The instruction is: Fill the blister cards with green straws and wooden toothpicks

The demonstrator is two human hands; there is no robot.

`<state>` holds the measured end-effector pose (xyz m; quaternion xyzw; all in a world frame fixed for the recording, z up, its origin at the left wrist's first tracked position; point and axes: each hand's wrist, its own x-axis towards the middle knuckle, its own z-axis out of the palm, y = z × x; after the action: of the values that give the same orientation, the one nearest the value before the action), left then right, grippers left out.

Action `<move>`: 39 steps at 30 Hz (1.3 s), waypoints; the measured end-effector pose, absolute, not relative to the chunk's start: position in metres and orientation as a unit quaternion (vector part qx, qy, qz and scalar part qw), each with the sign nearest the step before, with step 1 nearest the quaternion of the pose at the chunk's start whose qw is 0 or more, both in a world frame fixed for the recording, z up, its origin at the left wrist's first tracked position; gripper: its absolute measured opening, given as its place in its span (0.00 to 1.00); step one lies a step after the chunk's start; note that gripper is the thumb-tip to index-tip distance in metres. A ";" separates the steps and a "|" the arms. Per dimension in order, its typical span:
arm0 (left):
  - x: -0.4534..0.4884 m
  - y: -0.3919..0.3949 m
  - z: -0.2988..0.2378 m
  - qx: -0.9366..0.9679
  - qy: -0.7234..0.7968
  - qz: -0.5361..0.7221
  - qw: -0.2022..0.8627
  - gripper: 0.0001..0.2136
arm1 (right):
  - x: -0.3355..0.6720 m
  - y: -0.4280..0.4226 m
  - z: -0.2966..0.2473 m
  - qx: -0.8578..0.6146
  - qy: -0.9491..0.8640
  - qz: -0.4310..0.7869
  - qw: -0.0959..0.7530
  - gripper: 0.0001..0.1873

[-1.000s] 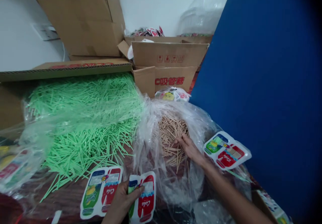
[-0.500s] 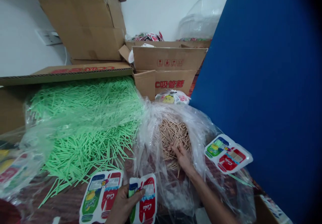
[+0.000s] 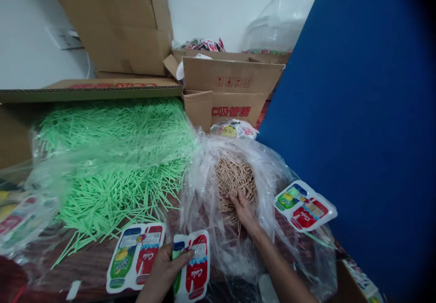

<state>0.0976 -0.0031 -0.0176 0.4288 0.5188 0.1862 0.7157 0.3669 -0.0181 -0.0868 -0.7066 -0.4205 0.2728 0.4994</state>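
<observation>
My left hand grips a bottle-shaped "Cola" printed packet at the bottom centre, thumb across its front over a green stick tucked in it. A second packet lies flat just left of it. My right hand reaches into a clear plastic bag and rests on a heap of tan wooden sticks, fingers curled among them. Whether it holds any sticks is hidden.
A big pile of green sticks spills from plastic on the left. Another printed packet lies to the right, beside a blue panel. Cardboard boxes stand behind.
My right hand has moved left and deeper into the wooden sticks. My left hand keeps its hold on the packet.
</observation>
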 end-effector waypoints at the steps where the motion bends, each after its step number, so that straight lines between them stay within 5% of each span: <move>1: 0.098 -0.004 -0.017 0.427 0.516 0.186 0.719 0.16 | 0.367 -0.018 -0.088 -0.706 -0.420 0.272 0.501 0.11; 18: 0.090 -0.001 -0.025 0.432 0.496 0.186 0.730 0.16 | 0.391 -0.003 -0.085 -0.668 -0.389 0.317 0.550 0.17; 30: 0.097 -0.005 -0.026 0.415 0.506 0.193 0.731 0.17 | 0.364 -0.024 -0.085 -0.655 -0.408 0.302 0.560 0.11; 39: 0.101 -0.004 -0.012 0.408 0.493 0.176 0.748 0.16 | 0.377 -0.012 -0.064 -0.574 -0.274 0.313 0.705 0.13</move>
<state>0.1009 -0.0038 -0.0125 0.4076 0.4933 0.1759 0.7480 0.3770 -0.0120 -0.0639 -0.5743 -0.2744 0.3134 0.7048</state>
